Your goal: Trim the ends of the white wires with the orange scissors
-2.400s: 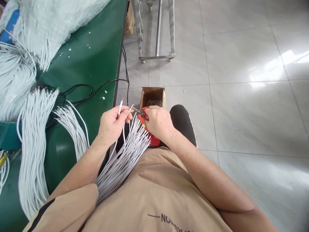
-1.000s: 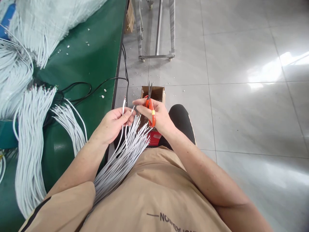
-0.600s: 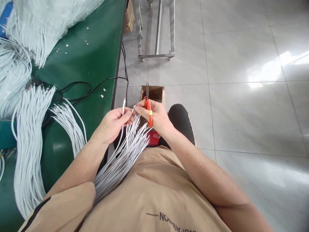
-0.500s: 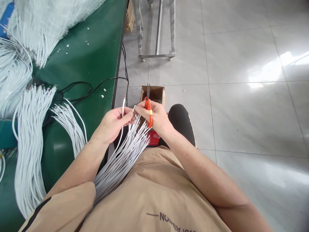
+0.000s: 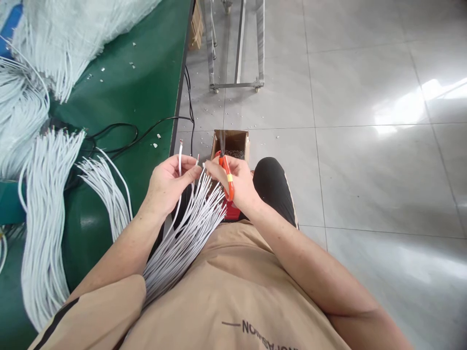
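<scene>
Large bundles of white cables (image 5: 47, 214) lie on the green bench (image 5: 146, 82); a smaller fan of cables (image 5: 182, 233) crosses the lap, judged still unprocessed; left hand (image 5: 166, 182) pinches one cable (image 5: 179, 158) upright; right hand (image 5: 237, 182) grips orange scissors (image 5: 226, 175) while fingertips nip a wire end above the cardboard box (image 5: 233, 141).

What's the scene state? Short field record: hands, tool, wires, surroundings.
left hand: pinches single white wires, ends up
right hand: holds orange-handled scissors, blades pointing away; its fingers touch a wire tip
wire bundle: fans across the lap under both hands
cardboard box: on the floor beyond the hands, open
green table: to the left, carries more white wire bundles and a black cable
</scene>
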The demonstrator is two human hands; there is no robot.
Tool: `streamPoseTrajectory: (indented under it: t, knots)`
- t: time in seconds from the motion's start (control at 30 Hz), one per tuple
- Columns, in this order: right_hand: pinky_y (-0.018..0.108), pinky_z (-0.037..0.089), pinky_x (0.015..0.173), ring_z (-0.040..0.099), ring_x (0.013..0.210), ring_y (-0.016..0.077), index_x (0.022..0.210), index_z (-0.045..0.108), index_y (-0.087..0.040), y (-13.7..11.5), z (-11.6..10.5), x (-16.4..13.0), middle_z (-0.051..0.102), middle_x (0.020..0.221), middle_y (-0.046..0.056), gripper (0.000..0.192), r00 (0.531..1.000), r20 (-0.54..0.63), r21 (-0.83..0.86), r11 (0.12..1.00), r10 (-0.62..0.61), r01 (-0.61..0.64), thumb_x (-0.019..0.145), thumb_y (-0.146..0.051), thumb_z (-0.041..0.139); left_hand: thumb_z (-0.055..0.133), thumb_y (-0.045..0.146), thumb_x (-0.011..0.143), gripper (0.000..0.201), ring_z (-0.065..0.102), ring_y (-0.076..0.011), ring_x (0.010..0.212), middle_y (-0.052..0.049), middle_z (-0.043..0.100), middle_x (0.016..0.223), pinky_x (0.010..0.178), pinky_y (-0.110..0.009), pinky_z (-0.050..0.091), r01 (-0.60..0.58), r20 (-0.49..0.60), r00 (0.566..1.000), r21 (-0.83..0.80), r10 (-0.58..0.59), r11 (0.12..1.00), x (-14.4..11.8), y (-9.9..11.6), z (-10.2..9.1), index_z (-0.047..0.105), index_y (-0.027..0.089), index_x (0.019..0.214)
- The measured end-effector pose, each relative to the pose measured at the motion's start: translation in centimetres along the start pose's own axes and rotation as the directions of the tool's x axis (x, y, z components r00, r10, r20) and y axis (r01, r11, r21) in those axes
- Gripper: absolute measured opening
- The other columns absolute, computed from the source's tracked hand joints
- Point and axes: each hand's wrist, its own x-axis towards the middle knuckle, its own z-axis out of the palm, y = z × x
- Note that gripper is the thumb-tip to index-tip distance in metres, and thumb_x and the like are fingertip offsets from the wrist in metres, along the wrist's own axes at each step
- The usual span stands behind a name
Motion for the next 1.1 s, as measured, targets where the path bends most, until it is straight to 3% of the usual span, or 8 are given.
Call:
streamPoseTrajectory:
  t: [0.23, 0.37, 0.47, 0.6, 0.73, 0.87, 1.0, 1.1]
  knots:
    - [0.024, 0.041, 0.061, 0.05, 0.063, 0.0091, 0.079, 0.063, -0.016, 0.0, -0.1, 1.3, 0.06, 0.073, 0.0, 0.019, 1.0, -0.022, -0.155, 0.988, -0.021, 0.018, 0.073, -0.034, 0.066, 0.079, 0.034, 0.065, 0.03, 0.058, -0.0118, 0.07, 0.0, 0.064, 0.079, 0.065, -0.023, 0.046, -0.012, 0.081, 0.997, -0.001, 0.012, 1.0, -0.1, 0.4, 0.1, 0.065, 0.019, 0.086]
    - [0.026, 0.044, 0.071, 0.054, 0.075, 0.0104, 0.095, 0.064, -0.018, -0.4, 0.1, 1.3, 0.063, 0.09, 0.002, 0.021, 0.962, -0.187, -0.297, 0.945, -0.2, 0.139, 0.08, -0.03, 0.058, 0.062, 0.047, 0.079, 0.031, 0.059, -0.0168, 0.085, -0.006, 0.065, 0.094, 0.065, -0.024, 0.047, 0.025, 0.112, 0.993, -0.035, -0.021, 0.999, -0.1, 0.5, -0.1, 0.069, 0.02, 0.093]
    - [0.026, 0.044, 0.071, 0.054, 0.075, 0.0109, 0.092, 0.065, -0.018, -0.9, 0.4, 1.6, 0.062, 0.09, 0.002, 0.019, 0.961, -0.096, -0.351, 0.912, -0.26, 0.212, 0.079, -0.031, 0.059, 0.058, 0.05, 0.082, 0.033, 0.058, -0.0162, 0.079, -0.006, 0.065, 0.085, 0.065, -0.025, 0.046, -0.002, 0.15, 0.989, 0.004, 0.001, 1.0, 0.0, 0.4, -0.2, 0.07, 0.019, 0.087]
    - [0.025, 0.04, 0.063, 0.049, 0.066, 0.0104, 0.074, 0.062, -0.017, -1.5, 0.8, 2.2, 0.058, 0.074, 0.0, 0.017, 0.986, -0.023, -0.385, 0.911, -0.166, 0.145, 0.075, -0.034, 0.064, 0.062, 0.047, 0.081, 0.032, 0.058, -0.0155, 0.078, -0.005, 0.066, 0.082, 0.073, -0.027, 0.047, -0.059, 0.186, 0.982, 0.081, 0.043, 0.995, 0.0, 0.3, -0.2, 0.071, 0.017, 0.088]
    - [0.024, 0.034, 0.054, 0.038, 0.054, 0.0077, 0.061, 0.051, -0.017, -1.9, 0.8, 2.2, 0.043, 0.056, -0.005, 0.031, 0.998, -0.01, -0.174, 0.983, 0.058, -0.059, 0.072, -0.041, 0.067, 0.074, 0.034, 0.072, 0.044, 0.061, -0.0178, 0.095, -0.006, 0.067, 0.102, 0.089, -0.032, 0.048, -0.079, 0.118, 0.989, -0.049, 0.084, 0.996, 0.0, 0.5, 0.0, 0.066, 0.02, 0.113]
    - [0.024, 0.034, 0.055, 0.039, 0.054, 0.0076, 0.055, 0.046, -0.018, -2.0, 0.1, 2.0, 0.043, 0.055, -0.004, 0.039, 0.99, 0.053, -0.037, 0.991, 0.129, -0.127, 0.073, -0.046, 0.065, 0.074, 0.029, 0.071, 0.043, 0.062, -0.015, 0.081, -0.002, 0.067, 0.082, 0.086, -0.033, 0.049, -0.066, 0.15, 0.986, -0.026, 0.069, 0.998, 0.0, 0.6, 0.1, 0.068, 0.02, 0.113]
    - [0.025, 0.034, 0.057, 0.044, 0.059, 0.0092, 0.068, 0.057, -0.017, -1.3, -1.0, 1.7, 0.052, 0.064, -0.001, 0.033, 0.994, -0.097, -0.329, 0.941, 0.053, -0.082, 0.079, -0.049, 0.058, 0.075, 0.032, 0.069, 0.035, 0.064, -0.0171, 0.08, -0.005, 0.072, 0.089, 0.086, -0.036, 0.05, -0.072, 0.036, 0.997, 0.047, 0.07, 0.996, 0.0, 0.3, 0.1, 0.074, 0.019, 0.101]
    - [0.025, 0.033, 0.056, 0.046, 0.059, 0.0109, 0.069, 0.059, -0.017, -0.4, -1.5, 1.3, 0.056, 0.066, 0.0, 0.029, 0.998, -0.064, -0.713, 0.7, -0.009, -0.039, 0.079, -0.044, 0.056, 0.075, 0.033, 0.067, 0.03, 0.065, -0.0185, 0.084, -0.006, 0.072, 0.096, 0.086, -0.036, 0.05, -0.106, -0.007, 0.994, 0.11, 0.107, 0.988, 0.1, 0.1, 0.0, 0.076, 0.019, 0.093]
